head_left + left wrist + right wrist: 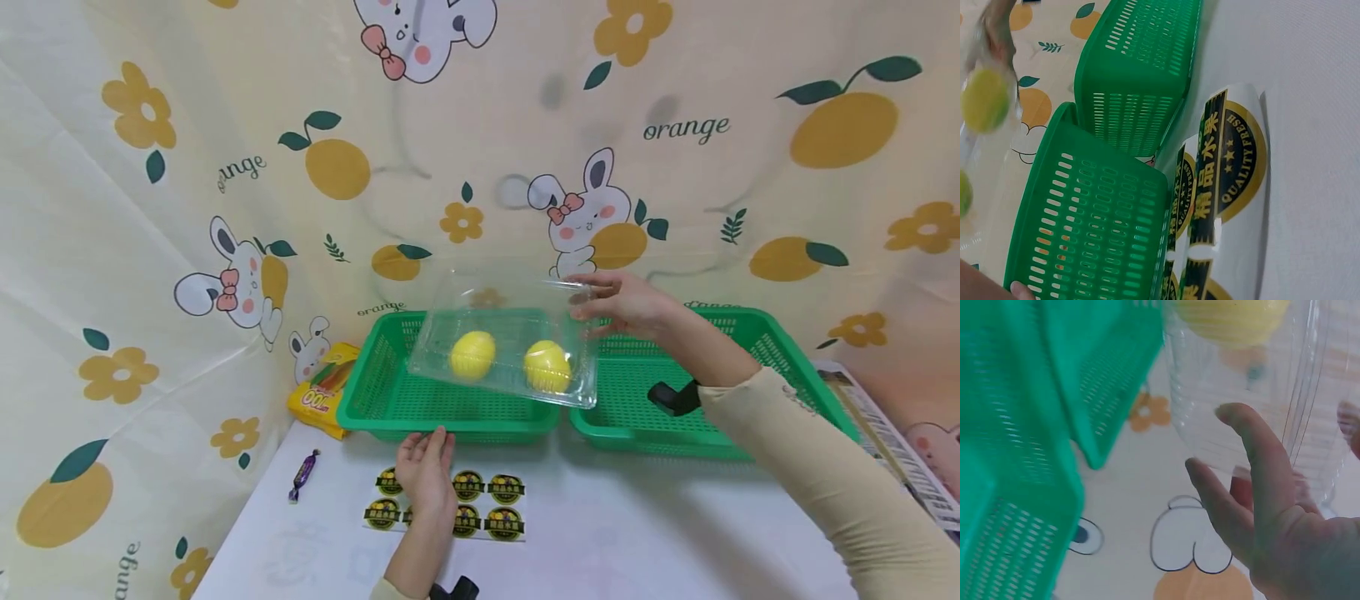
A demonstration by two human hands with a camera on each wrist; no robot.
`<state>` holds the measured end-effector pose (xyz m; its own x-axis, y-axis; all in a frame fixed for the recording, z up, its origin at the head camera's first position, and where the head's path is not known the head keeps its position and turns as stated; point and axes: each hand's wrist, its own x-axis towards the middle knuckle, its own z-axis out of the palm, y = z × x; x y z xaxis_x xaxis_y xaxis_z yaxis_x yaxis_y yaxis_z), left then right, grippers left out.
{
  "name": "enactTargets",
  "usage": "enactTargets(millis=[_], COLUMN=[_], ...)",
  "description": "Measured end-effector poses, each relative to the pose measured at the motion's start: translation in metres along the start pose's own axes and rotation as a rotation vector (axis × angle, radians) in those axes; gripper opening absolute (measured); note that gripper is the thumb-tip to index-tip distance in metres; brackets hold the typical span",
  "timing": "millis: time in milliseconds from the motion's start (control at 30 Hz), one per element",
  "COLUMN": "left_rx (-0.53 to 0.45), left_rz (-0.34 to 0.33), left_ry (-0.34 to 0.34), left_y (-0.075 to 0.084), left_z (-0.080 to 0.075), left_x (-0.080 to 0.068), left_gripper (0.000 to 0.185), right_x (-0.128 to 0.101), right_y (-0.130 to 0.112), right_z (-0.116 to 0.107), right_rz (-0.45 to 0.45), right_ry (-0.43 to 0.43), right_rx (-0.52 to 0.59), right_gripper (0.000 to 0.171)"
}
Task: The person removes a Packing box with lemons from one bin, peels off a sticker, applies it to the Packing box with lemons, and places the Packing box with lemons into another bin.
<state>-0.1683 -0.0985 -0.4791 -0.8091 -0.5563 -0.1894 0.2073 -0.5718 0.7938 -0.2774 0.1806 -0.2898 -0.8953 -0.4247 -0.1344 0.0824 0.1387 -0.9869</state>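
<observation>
My right hand [600,304] holds a clear plastic clamshell box [510,329] by its right edge, tilted in the air above the left green basket [382,400]. Two yellow lemons [472,355] [547,365] lie inside the box. In the right wrist view my fingers [1260,462] lie against the box's clear wall [1229,406], the thumb shows through the plastic, and one lemon [1235,319] sits at the top. My left hand [426,462] rests flat on a sheet of round black-and-gold stickers [495,504] on the white table. The left wrist view shows the stickers [1229,162] close up.
Two green slotted baskets stand side by side at the back, the right basket [757,350] under my right forearm. A yellow packet [326,392] leans left of them, and a purple wrapped candy [303,475] lies on the table. A cartoon-print cloth covers the walls.
</observation>
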Motion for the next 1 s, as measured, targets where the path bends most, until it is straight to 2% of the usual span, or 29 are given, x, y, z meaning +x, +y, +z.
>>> enactTargets(millis=[200,367,533,733,867,1000], left_rx=[0.018,0.069,0.034,-0.043,-0.050,-0.042], left_rz=[-0.001,0.004,0.003,-0.024,-0.028,-0.033], left_ry=[0.004,0.020,0.024,0.005,0.001,0.002], left_y=[0.000,0.001,-0.001,-0.002,-0.001,0.000], left_z=[-0.001,0.000,0.001,0.000,0.000,0.001], left_x=[-0.001,-0.003,-0.002,0.000,-0.001,-0.003], left_gripper=[0.030,0.028,0.029,0.031,0.031,0.032], right_x=[-0.055,-0.099,-0.134,-0.164,-0.174,-0.180], right_y=[0.018,0.040,0.070,0.106,0.123,0.136], right_z=[0.004,0.008,0.002,-0.004,-0.004,-0.003], right_rz=[0.036,0.021,-0.012,-0.022,0.009,0.055], right_ry=[0.015,0.031,0.033,-0.015,-0.044,-0.033], right_rx=[-0.009,0.014,0.009,0.046,0.059,0.077], right_gripper=[0.067,0.067,0.064,0.056,0.057,0.062])
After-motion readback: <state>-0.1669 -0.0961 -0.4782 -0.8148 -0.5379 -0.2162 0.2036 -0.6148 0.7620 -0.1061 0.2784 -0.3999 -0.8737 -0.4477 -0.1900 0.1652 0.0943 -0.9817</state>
